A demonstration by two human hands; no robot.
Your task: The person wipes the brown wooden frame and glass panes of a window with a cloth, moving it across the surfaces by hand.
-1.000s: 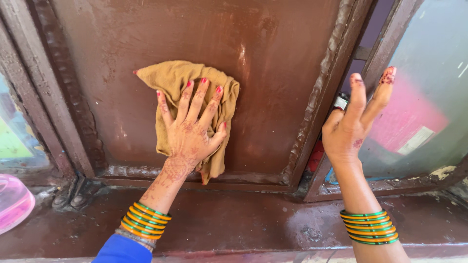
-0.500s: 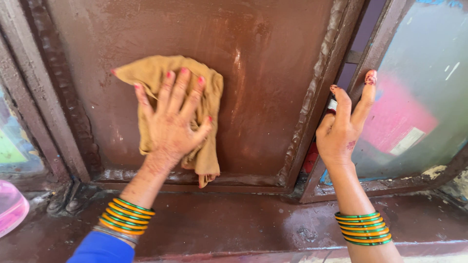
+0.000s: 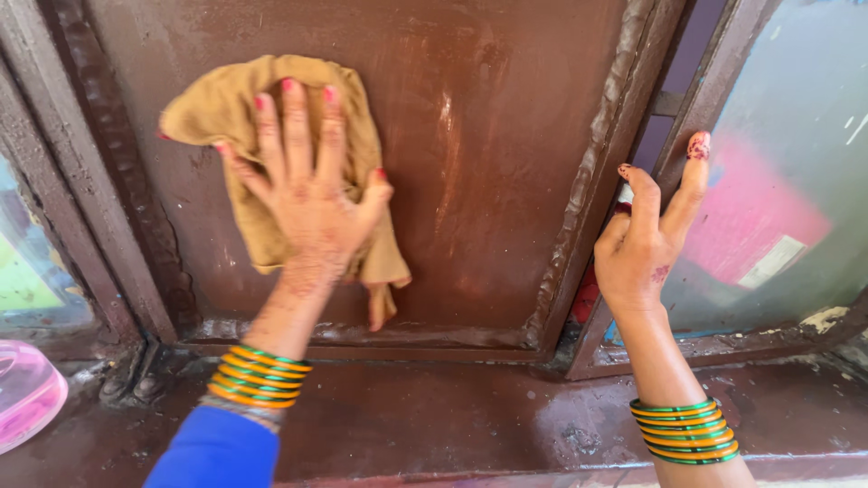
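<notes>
A: Where the head view looks down on the scene, the left hand (image 3: 303, 194) lies flat with fingers spread wide over a mustard-yellow cloth (image 3: 231, 108), pinning it against the brown panel (image 3: 488, 163). Why flat and not closed?

B: An open palm seems to spread pressure over a wide patch of cloth, which suits rubbing a broad surface. The hand grips nothing; it only presses. The cloth sits in the upper left part of the panel, bunched above the fingertips, with one loose tail hanging below the wrist toward the lower frame (image 3: 380, 339).

A: And the right hand (image 3: 642, 253)?

B: It stands open, index and middle fingers raised, holding nothing that can be seen. It rests at or just beside the edge of the glass pane (image 3: 778, 181) to the right of the panel; probably a brace to steady that leaf, though contact on the far side of the palm is hidden.

A: What else does this single view show?

B: Green and orange bangles (image 3: 258, 375) on the left wrist, with a blue sleeve (image 3: 217, 452) below; matching bangles on the right wrist. A wet brown sill (image 3: 452, 416) runs under the frame, and a pink translucent container (image 3: 27, 398) sits at its far left edge, well apart from both hands.
</notes>
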